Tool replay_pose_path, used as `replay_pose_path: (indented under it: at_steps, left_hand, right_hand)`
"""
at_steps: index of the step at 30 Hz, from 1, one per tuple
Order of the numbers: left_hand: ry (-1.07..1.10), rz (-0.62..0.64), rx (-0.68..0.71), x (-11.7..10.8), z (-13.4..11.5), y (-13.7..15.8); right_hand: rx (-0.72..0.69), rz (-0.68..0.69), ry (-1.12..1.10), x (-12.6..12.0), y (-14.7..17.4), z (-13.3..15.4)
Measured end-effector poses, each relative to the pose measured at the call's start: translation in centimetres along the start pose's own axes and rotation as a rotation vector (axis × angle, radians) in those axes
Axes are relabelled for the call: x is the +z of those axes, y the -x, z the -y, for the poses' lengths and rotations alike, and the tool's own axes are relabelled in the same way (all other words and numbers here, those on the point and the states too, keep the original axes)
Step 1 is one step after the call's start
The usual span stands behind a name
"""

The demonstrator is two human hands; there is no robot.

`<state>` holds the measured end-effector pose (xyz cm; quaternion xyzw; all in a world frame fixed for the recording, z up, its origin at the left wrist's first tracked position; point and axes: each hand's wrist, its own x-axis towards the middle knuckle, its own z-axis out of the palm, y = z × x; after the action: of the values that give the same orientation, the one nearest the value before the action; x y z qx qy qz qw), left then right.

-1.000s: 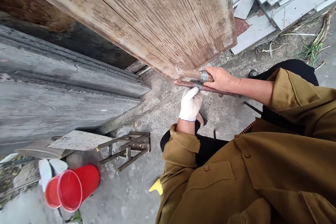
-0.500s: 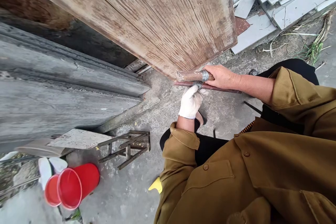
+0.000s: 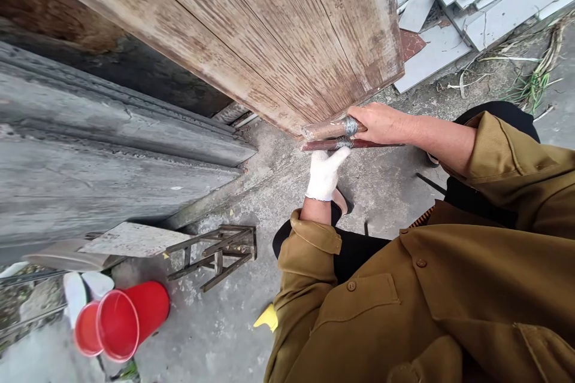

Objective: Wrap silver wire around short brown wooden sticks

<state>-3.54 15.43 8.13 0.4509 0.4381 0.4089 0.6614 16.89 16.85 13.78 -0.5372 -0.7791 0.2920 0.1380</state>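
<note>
The right hand's grip (image 3: 381,122) is closing firmly around a light brown stick (image 3: 326,130), just behind a band of wire (image 3: 351,126). The left hand (image 3: 323,176) (wearing a white glove) is touching a darker, reddish stick (image 3: 318,145) with its thumb at a second wire band (image 3: 344,142); its fingers are partly hiding, so I cannot tell whether its grip is closed. Both sticks are lying side by side, near the lower corner of a worn wooden panel (image 3: 269,36). Beyond, a small wooden stool (image 3: 218,251) is resting on the concrete ground (image 3: 215,323), a red bucket (image 3: 153,308) is lying near it, and white tiles (image 3: 516,9) are piling up beyond the panel.
</note>
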Motion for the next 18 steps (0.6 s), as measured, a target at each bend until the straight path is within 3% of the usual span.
replay_pose_path:
  at_steps: [3, 7, 18]
  left_hand:
    - [-0.060, 0.045, 0.002, -0.3, 0.0, -0.1]
    - [0.005, 0.126, -0.124, -0.2, -0.5, 0.2]
    - [0.119, 0.039, -0.276, -1.1, 0.9, 0.1]
  right_hand:
    - [-0.121, 0.089, 0.028, -1.0, -0.4, -0.6]
    - [-0.195, 0.138, 0.044, -1.6, -0.8, -1.1]
    - [-0.360, -0.013, 0.038, 0.0, -0.9, -0.6]
